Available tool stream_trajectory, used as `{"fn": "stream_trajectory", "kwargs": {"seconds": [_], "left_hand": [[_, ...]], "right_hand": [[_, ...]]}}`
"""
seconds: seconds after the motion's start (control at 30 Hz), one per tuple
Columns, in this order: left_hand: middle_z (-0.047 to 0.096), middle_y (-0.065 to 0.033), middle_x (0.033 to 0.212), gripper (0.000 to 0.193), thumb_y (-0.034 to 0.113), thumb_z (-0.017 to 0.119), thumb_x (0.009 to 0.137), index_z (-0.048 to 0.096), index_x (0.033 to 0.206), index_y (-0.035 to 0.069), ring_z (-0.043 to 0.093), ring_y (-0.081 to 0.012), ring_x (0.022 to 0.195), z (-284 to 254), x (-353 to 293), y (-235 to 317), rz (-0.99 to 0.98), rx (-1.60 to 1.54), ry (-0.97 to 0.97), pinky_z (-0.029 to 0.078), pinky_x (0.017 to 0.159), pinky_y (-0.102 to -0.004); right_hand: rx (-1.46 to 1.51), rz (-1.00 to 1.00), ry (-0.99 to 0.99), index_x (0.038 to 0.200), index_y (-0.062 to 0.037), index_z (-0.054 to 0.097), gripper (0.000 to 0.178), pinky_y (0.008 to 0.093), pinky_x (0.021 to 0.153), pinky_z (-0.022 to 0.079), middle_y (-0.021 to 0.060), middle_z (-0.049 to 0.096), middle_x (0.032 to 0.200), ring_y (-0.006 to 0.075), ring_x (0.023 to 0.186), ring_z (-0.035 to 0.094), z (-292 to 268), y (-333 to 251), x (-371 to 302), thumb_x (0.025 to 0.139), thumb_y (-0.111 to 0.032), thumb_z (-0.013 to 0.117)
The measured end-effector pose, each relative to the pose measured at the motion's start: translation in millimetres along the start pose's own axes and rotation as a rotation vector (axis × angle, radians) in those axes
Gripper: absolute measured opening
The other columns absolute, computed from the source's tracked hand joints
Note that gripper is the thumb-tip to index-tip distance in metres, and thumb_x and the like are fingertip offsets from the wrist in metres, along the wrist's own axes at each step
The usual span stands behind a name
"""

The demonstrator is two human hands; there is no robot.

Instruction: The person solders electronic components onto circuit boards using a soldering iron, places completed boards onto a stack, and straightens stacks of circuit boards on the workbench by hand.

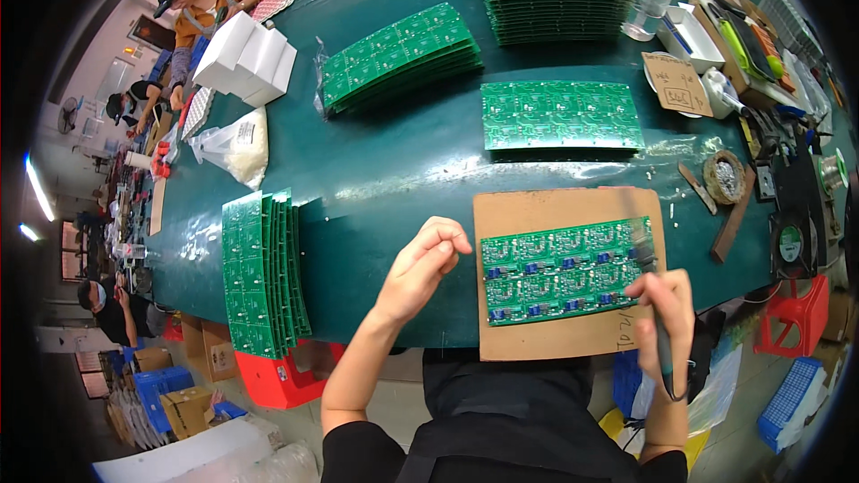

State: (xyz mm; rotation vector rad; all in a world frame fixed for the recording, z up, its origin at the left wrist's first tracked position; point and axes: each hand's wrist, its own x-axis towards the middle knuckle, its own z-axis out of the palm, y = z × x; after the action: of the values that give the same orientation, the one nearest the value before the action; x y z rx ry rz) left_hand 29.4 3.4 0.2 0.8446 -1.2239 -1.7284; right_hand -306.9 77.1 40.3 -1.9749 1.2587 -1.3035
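Observation:
A green circuit board panel [568,273] with rows of blue parts lies on a sheet of brown cardboard [559,342] in front of me. My right hand [667,304] is closed around a slim, dark-handled tool [664,353] over the panel's right end. The tool's far end is blurred by motion, so its kind is unclear. To the left of the cardboard, my left hand [428,264] is raised with curled fingers and the thumb against them. Whatever it may pinch is too small or hidden to name.
Stacks of green boards stand at the left [259,273], far middle [398,58] and far right [550,0]; another board pile [562,116] lies beyond the cardboard. A tape roll [723,177] sits at right. White boxes [246,58] stand far left, near a seated co-worker [210,4].

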Motion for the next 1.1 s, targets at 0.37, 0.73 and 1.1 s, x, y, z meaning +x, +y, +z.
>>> {"fn": "stream_trajectory", "kwargs": {"seconds": [0.37, 0.73, 1.1], "left_hand": [[0.065, -0.0067, 0.088, 0.009, 0.006, 0.067, 0.088, 0.061, 0.091, 0.002, 0.065, -0.018, 0.082, 30.6, 8.2, -7.0, 0.252, 0.947, 0.332, 0.052, 0.074, -0.0309], [0.069, -0.0097, 0.104, 0.006, -0.003, 0.064, 0.089, 0.059, 0.091, -0.001, 0.065, -0.0106, 0.093, 24.2, 9.5, -14.6, 0.092, 0.783, 0.276, 0.055, 0.08, -0.0261], [0.067, -0.0107, 0.093, 0.012, 0.002, 0.068, 0.082, 0.06, 0.091, 0.003, 0.066, -0.0299, 0.091, 27.9, 15.5, -3.0, 0.18, 0.982, 0.202, 0.053, 0.08, -0.0386]], "right_hand": [[0.123, 0.1, 0.024, 0.105, 0.0071, 0.07, 0.027, 0.0331, 0.067, 0.057, 0.0174, 0.068, 0.083, 0.0266, 0.073, 0.069, 84.0, -13.8, 1.6, 0.078, 0.002, 0.069], [0.109, 0.13, -0.014, 0.106, 0.007, 0.07, 0.028, 0.032, 0.066, 0.057, 0.0155, 0.069, 0.082, 0.0244, 0.073, 0.07, 89.1, -15.3, 8.0, 0.078, 0.004, 0.069], [0.075, 0.133, 0.072, 0.104, 0.0082, 0.069, 0.025, 0.0341, 0.068, 0.057, 0.017, 0.069, 0.083, 0.0267, 0.074, 0.07, 73.0, -16.3, 5.1, 0.079, 0.002, 0.067]]}}
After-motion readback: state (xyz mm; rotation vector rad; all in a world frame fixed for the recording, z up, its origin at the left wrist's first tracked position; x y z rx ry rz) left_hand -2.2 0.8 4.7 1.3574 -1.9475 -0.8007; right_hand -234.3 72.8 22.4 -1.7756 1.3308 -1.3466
